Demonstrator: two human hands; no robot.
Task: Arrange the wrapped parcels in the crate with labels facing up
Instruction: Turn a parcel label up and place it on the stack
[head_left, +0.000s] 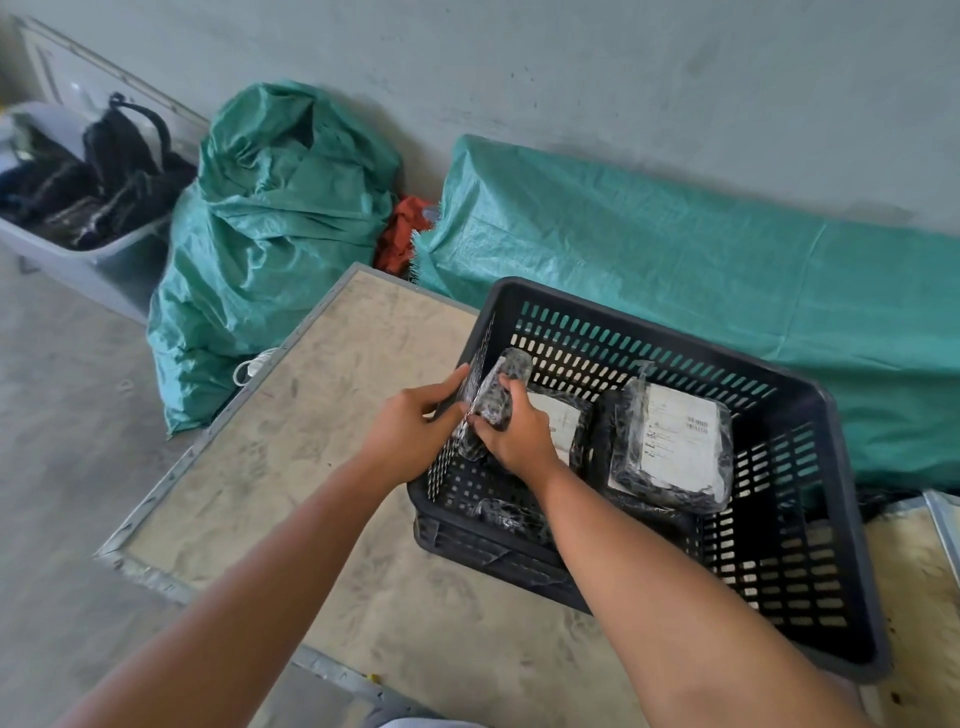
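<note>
A dark slotted plastic crate (810, 525) stands on a worn board table (291, 467). Inside it, at the right, lies a plastic-wrapped parcel (675, 447) with its white label facing up. A second parcel (558, 415) with a white label lies in the middle, partly under my right hand. Both hands hold a narrow wrapped parcel (498, 395), standing on edge against the crate's left wall, no label showing. My left hand (415, 431) grips it from outside the wall's rim, my right hand (514, 431) from inside. Another dark wrapped bundle (498, 512) lies on the crate floor near the front.
Green woven sacks stand behind the table: an upright one (270, 234) at the left and a long flat one (727, 291) behind the crate. A grey tub (88, 260) with dark bags sits at the far left. A grey wall runs along the back.
</note>
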